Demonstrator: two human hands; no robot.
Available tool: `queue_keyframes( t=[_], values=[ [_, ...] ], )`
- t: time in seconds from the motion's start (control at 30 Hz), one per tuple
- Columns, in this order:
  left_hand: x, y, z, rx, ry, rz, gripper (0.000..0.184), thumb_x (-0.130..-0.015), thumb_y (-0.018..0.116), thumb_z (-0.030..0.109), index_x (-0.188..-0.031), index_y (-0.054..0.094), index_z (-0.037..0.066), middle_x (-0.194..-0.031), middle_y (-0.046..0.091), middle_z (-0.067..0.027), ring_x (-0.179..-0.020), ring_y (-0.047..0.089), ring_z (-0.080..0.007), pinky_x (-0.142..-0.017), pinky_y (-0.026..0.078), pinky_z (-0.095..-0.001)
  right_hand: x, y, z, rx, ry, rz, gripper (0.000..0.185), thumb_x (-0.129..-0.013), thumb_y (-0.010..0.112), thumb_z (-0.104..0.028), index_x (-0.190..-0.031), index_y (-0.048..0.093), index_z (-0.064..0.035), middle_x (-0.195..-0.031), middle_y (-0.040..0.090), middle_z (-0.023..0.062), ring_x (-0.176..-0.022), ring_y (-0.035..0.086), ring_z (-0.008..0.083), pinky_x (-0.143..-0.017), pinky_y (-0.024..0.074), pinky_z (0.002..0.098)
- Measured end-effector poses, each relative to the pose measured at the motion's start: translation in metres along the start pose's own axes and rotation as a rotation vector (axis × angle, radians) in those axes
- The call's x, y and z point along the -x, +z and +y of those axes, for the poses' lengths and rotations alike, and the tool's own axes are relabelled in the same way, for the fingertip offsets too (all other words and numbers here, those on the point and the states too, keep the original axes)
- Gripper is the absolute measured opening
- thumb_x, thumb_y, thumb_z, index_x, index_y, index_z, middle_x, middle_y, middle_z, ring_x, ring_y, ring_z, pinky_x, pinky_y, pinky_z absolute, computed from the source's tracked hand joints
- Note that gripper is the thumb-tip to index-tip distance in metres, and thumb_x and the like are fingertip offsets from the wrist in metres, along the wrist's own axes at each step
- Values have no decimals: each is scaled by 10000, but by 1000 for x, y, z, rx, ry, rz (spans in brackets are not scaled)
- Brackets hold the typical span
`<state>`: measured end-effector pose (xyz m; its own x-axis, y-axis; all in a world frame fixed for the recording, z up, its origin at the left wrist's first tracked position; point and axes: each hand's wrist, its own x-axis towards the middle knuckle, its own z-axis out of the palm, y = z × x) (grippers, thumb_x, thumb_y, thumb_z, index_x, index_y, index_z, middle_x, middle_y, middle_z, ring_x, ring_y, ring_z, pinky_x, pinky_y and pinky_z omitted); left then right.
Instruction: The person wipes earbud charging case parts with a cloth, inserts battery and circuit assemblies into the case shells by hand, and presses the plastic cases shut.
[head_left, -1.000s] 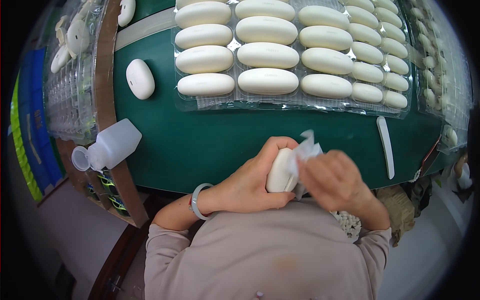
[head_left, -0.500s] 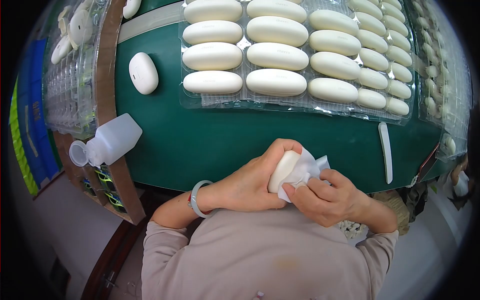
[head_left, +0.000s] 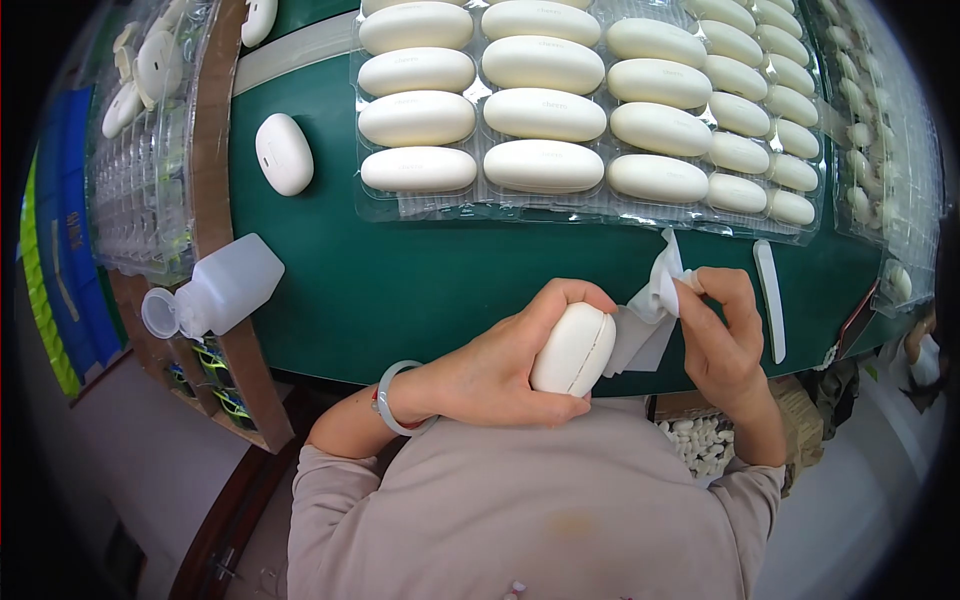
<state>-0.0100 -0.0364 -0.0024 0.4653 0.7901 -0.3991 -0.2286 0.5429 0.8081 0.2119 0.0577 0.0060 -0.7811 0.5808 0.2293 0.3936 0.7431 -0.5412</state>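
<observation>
My left hand (head_left: 500, 365) is wrapped around a white oval case (head_left: 570, 350), with the thumb and fingers at its two ends. A thin dark seam runs along the case, on the side towards my right hand. To the right, my right hand (head_left: 728, 340) pinches a crumpled white wiping cloth (head_left: 652, 300) between thumb and fingers. The cloth hangs over the green table, apart from the front of the case, and its lower part passes close to the case's right side.
Clear plastic trays with rows of white oval cases (head_left: 543, 165) fill the back. One loose case (head_left: 284, 154) lies at the left, near an open translucent bottle (head_left: 232, 283) on its side. A white plastic stick (head_left: 770, 300) lies at the right on the green table (head_left: 420, 270).
My right hand has moved right and away from the case, taking the cloth off it. More of the case and its seam now show. My left hand has kept its hold.
</observation>
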Motion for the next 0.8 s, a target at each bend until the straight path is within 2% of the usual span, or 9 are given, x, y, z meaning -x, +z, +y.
queue_keyframes(
  t=[0.1, 0.2, 0.23, 0.33, 0.37, 0.47, 0.57, 0.67, 0.8],
  values=[
    [-1, -1, 3, 28, -32, -28, 687, -713, 718, 15, -1259, 306, 76, -988, 529, -56, -826, 600, -109, -699, 501, -259, 0, -15, 0, 22, 132, -203, 333, -705, 713, -49, -1010, 598, 18, -942, 552, 121, -768, 552, 289, -679, 450, 355],
    [-2, 0, 4, 72, -32, -54, 690, -715, 715, 15, -1262, 299, 74, -987, 529, -63, -830, 601, -114, -719, 501, -266, 7, -32, -4, -30, 266, -240, 352, -695, 735, -88, -1001, 594, 18, -956, 557, 120, -781, 559, 292, -700, 452, 367],
    [-3, -1, 5, 70, -29, -60, 690, -718, 712, 14, -1265, 295, 72, -982, 530, -65, -832, 602, -115, -722, 500, -268, 6, -39, -7, -92, 412, -317, 363, -709, 750, -158, -992, 597, 11, -969, 560, 115, -782, 561, 283, -700, 458, 359],
    [-2, -1, 6, 35, -19, -53, 734, -721, 705, 8, -1304, 263, 62, -997, 540, -78, -838, 608, -133, -729, 499, -273, 3, -29, -18, 167, 500, 14, 366, -732, 743, -219, -987, 601, 2, -986, 552, 116, -776, 560, 275, -679, 465, 349],
    [-2, 0, 6, -52, 28, -24, 757, -719, 702, 1, -1322, 249, 56, -1014, 548, -87, -839, 613, -148, -733, 499, -276, 9, -27, -14, 162, 329, 78, 471, -711, 761, -287, -1046, 601, 4, -1033, 529, 137, -798, 556, 270, -669, 481, 330],
    [-2, 6, 5, -455, 246, 133, 831, -710, 694, -28, -1376, 202, 37, -1079, 577, -120, -840, 631, -204, -753, 502, -289, -8, -18, -30, -262, 150, 15, 602, -658, 792, -320, -1115, 587, 12, -1077, 507, 167, -839, 556, 286, -698, 495, 328],
    [0, 9, 15, -859, 355, 267, 742, -738, 634, -36, -1364, 238, -83, -1123, 564, -233, -829, 644, -313, -716, 533, -331, -16, 0, -40, -450, 196, -61, 655, -642, 814, -309, -1162, 575, 11, -1107, 499, 186, -902, 557, 294, -747, 500, 335],
    [-9, 10, 2, -1025, 707, 496, 736, -719, 633, -93, -1350, 257, -124, -1132, 567, -242, -836, 651, -291, -685, 541, -296, -7, 26, -45, -478, 184, 83, 611, -663, 817, -254, -1160, 578, 7, -1124, 501, 198, -940, 559, 304, -771, 498, 348],
    [-8, 2, -3, -916, 738, 555, 853, -664, 664, -135, -1373, 191, -118, -1153, 559, -250, -873, 651, -299, -732, 547, -320, -6, 26, -42, -616, 183, 122, 554, -652, 799, -107, -1152, 585, 2, -1155, 512, 202, -982, 566, 305, -798, 493, 344]
  ],
)
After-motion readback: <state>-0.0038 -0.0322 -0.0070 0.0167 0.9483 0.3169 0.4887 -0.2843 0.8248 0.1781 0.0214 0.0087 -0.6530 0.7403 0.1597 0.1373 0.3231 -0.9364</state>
